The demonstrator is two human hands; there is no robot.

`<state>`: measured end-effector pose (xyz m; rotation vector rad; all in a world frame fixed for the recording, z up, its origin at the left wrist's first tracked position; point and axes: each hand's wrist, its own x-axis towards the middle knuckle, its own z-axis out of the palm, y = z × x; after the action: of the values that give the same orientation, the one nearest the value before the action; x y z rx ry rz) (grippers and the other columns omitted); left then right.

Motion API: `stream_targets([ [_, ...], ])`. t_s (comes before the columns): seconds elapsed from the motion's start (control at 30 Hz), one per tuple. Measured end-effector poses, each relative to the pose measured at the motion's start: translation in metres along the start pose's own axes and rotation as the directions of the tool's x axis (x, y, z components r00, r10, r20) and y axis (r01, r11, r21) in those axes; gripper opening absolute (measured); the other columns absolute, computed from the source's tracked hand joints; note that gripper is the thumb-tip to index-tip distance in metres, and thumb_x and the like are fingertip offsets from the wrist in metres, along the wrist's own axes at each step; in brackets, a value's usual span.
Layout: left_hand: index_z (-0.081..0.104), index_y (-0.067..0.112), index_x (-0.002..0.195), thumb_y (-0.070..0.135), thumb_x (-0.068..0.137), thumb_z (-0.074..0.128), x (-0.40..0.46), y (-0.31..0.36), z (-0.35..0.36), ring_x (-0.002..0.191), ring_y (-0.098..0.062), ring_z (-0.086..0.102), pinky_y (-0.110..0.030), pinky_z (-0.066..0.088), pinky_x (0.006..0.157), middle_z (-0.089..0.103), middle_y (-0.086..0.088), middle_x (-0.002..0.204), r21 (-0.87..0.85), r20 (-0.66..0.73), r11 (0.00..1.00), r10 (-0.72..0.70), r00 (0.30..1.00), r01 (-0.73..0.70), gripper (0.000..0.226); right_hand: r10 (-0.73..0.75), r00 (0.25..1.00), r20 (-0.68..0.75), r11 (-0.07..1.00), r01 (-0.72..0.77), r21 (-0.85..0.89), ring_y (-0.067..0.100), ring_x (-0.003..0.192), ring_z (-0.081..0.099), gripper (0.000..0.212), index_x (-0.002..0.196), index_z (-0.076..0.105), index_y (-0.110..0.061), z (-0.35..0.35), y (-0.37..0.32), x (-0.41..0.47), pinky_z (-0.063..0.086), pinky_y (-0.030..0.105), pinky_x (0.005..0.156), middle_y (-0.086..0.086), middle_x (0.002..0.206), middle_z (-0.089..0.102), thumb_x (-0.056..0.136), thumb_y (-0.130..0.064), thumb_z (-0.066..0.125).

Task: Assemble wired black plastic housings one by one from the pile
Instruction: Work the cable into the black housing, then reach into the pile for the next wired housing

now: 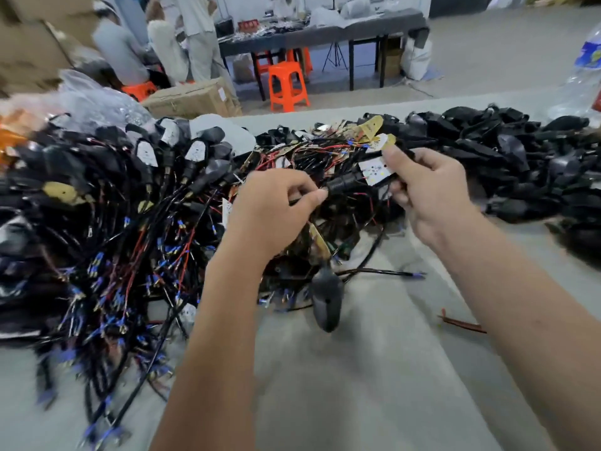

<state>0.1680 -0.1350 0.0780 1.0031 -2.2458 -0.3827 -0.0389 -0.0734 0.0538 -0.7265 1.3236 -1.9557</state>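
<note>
A black plastic housing with a white LED board and thin red and black wires (354, 180) is held above the middle of the grey counter (374, 369), between the two hands. The left hand (276, 209) has its fingers curled, thumb and forefinger pinching the near-left end of the piece where the wire leaves it. The right hand (432, 193) grips the right end, fingers curled round the black part just beside the white board.

Behind and below the hands lies a tangled pile of wired boards with red, black and blue-tipped leads (107, 242), spreading over the left half of the counter. On the far right sits a heap of plain black plastic shells (507, 157). Near the hands, a single dark grey teardrop-shaped shell (327, 301) lies on the counter, and a small reddish strip (461, 323) lies to its right. Far off stands an orange plastic stool (287, 86) beside a dark table (325, 34).
</note>
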Motion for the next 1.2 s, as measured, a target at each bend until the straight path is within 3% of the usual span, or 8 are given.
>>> stream_targets([
  [0.27, 0.077, 0.026, 0.089, 0.046, 0.093, 0.066, -0.013, -0.075, -0.081, 0.086, -0.027, 0.068, -0.037, 0.055, 0.073, 0.073, 0.003, 0.084, 0.306, -0.467, 0.859, -0.241, 0.851, 0.411, 0.022, -0.002, 0.949, 0.314, 0.989, 0.047, -0.137, 0.020, 0.080, 0.072, 0.035, 0.122, 0.053, -0.013, 0.188, 0.027, 0.011, 0.062, 0.037, 0.082, 0.013, 0.118, 0.065, 0.093, -0.008, 0.073],
  [0.33, 0.076, 0.026, 0.097, 0.041, 0.096, 0.064, -0.009, -0.099, -0.091, 0.100, -0.034, 0.065, -0.037, 0.049, 0.075, 0.074, -0.005, 0.097, 0.353, -0.529, 0.759, -0.320, 0.786, 0.546, 0.020, -0.066, 0.844, 0.533, 0.900, 0.280, -0.334, 0.023, 0.114, 0.067, 0.044, 0.141, 0.052, -0.016, 0.224, 0.034, 0.009, 0.052, 0.041, 0.105, 0.007, 0.137, 0.058, 0.099, -0.023, 0.066],
  [0.5, 0.070, 0.012, 0.118, 0.026, 0.101, 0.055, -0.021, -0.142, -0.084, 0.117, -0.047, 0.052, -0.050, 0.045, 0.090, 0.060, -0.025, 0.120, 0.367, -0.454, 0.641, -0.509, 0.731, 0.674, 0.027, 0.201, 0.501, 0.842, 0.221, 0.814, -0.537, 0.029, 0.158, 0.004, 0.064, 0.163, 0.025, -0.024, 0.271, 0.073, -0.001, 0.008, 0.058, 0.125, 0.010, 0.172, 0.013, 0.108, -0.057, 0.031],
  [0.63, 0.062, 0.013, 0.125, 0.028, 0.096, 0.056, -0.018, -0.130, -0.070, 0.126, -0.045, 0.042, -0.051, 0.040, 0.099, 0.051, -0.023, 0.133, 0.266, -0.567, 0.623, -0.516, 0.642, 0.736, 0.033, 0.249, 0.486, 0.838, 0.286, 0.789, -0.543, 0.024, 0.159, -0.006, 0.063, 0.164, 0.017, -0.030, 0.270, 0.083, 0.003, 0.000, 0.060, 0.123, 0.002, 0.174, 0.002, 0.108, -0.058, 0.026],
  [0.8, 0.062, 0.013, 0.116, 0.020, 0.091, 0.057, -0.010, -0.084, -0.035, 0.123, -0.036, 0.044, -0.042, 0.037, 0.090, 0.053, -0.013, 0.127, 0.178, -0.669, 0.764, -0.367, 0.646, 0.620, 0.026, -0.059, 0.636, 0.770, 0.597, 0.640, -0.483, 0.021, 0.149, 0.035, 0.054, 0.156, 0.043, -0.022, 0.230, 0.060, 0.002, 0.029, 0.035, 0.119, 0.004, 0.159, 0.046, 0.107, -0.045, 0.049],
  [0.93, 0.066, 0.012, 0.108, 0.009, 0.085, 0.061, 0.001, -0.041, 0.006, 0.109, -0.035, 0.050, -0.033, 0.033, 0.093, 0.061, -0.012, 0.114, 0.112, -0.579, 0.922, -0.244, 0.778, 0.372, 0.024, -0.325, 0.804, 0.498, 0.649, 0.572, -0.502, 0.013, 0.101, 0.069, 0.021, 0.113, 0.077, -0.014, 0.147, 0.046, 0.004, 0.051, 0.036, 0.095, -0.002, 0.106, 0.077, 0.097, -0.023, 0.067],
  [1.1, 0.069, 0.010, 0.097, 0.003, 0.083, 0.060, 0.028, 0.035, 0.079, 0.098, -0.028, 0.060, -0.037, 0.046, 0.090, 0.066, -0.008, 0.100, -0.126, -0.341, 0.982, -0.178, 0.923, 0.143, 0.017, -0.472, 0.848, 0.240, 0.394, 0.447, -0.804, 0.023, 0.085, 0.067, 0.016, 0.095, 0.075, -0.014, 0.007, 0.025, 0.017, 0.051, 0.040, 0.080, 0.001, 0.089, 0.076, 0.095, -0.023, 0.062],
  [1.2, 0.069, 0.014, 0.096, 0.006, 0.086, 0.058, 0.032, 0.073, 0.125, 0.098, -0.025, 0.061, -0.037, 0.047, 0.089, 0.066, -0.004, 0.101, -0.147, -0.099, 0.982, -0.131, 0.986, 0.116, 0.018, -0.137, 0.944, 0.301, 0.027, 0.307, -0.951, 0.036, 0.098, 0.061, 0.028, 0.107, 0.071, -0.012, -0.066, 0.014, 0.028, 0.044, 0.042, 0.089, 0.012, 0.105, 0.072, 0.093, -0.035, 0.063],
])
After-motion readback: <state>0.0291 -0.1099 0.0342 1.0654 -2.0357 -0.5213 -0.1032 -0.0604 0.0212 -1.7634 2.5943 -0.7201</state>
